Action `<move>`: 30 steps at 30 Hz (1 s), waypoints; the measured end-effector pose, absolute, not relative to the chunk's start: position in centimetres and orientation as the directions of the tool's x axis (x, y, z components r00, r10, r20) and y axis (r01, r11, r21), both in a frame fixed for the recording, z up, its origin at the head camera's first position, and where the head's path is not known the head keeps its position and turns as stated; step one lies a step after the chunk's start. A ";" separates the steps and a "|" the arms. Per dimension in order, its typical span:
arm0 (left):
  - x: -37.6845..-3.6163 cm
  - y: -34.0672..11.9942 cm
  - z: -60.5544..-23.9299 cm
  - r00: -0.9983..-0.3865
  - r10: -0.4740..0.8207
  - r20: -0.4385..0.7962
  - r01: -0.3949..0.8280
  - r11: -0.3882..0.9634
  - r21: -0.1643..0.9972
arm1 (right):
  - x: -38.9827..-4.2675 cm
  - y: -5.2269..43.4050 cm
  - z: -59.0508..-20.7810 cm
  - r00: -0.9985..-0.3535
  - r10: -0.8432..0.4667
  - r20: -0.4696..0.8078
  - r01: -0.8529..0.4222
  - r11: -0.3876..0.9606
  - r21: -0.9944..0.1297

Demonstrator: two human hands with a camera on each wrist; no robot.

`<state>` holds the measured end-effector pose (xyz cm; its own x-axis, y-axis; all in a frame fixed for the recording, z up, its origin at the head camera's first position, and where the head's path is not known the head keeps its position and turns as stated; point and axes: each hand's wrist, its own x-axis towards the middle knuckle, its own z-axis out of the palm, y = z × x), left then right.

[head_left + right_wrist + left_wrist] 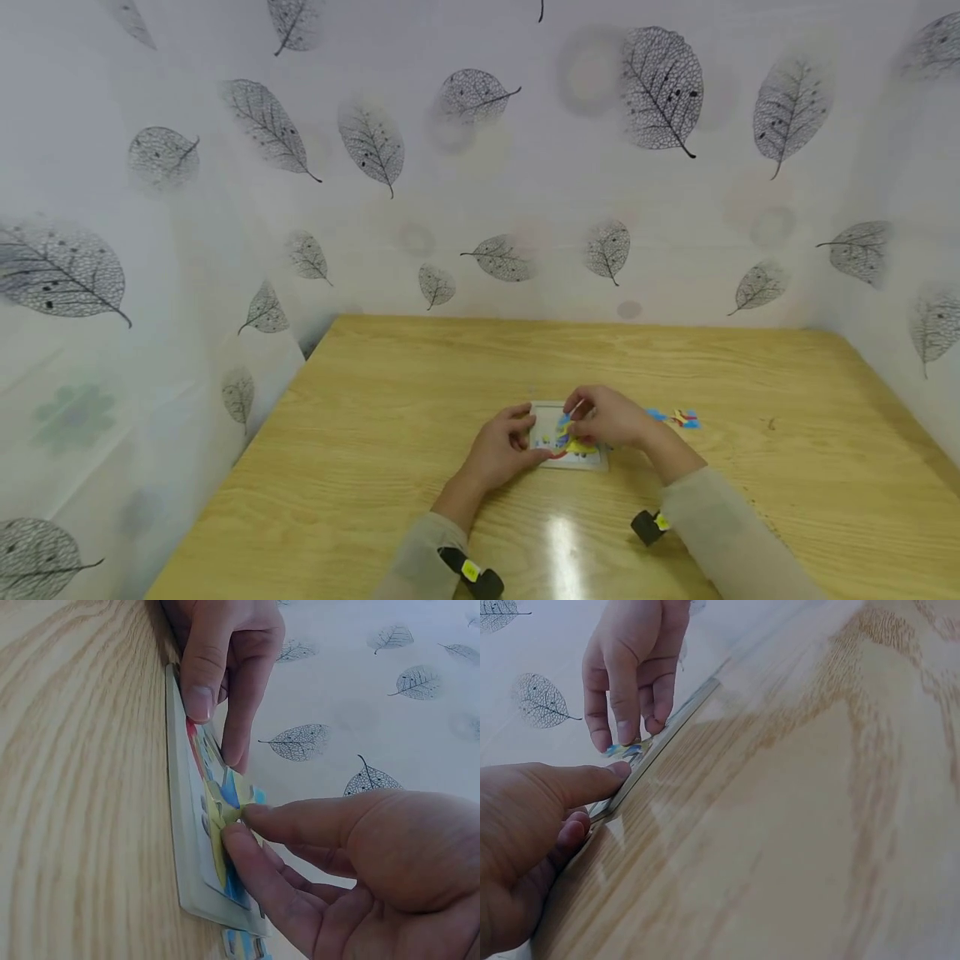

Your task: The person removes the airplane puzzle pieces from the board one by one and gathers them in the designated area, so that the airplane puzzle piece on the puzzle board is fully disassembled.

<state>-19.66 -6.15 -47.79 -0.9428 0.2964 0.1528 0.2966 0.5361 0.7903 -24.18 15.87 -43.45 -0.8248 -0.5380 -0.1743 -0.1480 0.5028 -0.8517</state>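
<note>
A small white-framed puzzle board [598,465] lies on the table with a partly filled picture in yellow, blue and red. At its left side my left hand [498,450] holds it, the thumb on the near edge by a red patch and the other fingers at the left rim. My right hand [606,417] is over the right part of the board. Between its thumb and fingertip it pinches a yellow and blue puzzle piece [238,787], tilted up from the picture. The fingers partly cover the picture.
Several loose puzzle pieces [684,418] lie on the wooden table [375,417], right of the board. A pale wall covering [525,192] with leaf prints stands behind and at both sides. Dark wrist devices [480,577] are strapped at both sleeves.
</note>
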 end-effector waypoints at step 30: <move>-19.3 -5.9 -47.6 -0.943 0.301 0.143 0.288 0.520 0.804 | -22.9 23.7 -43.9 -0.862 -0.437 -0.256 0.127 0.302 -0.945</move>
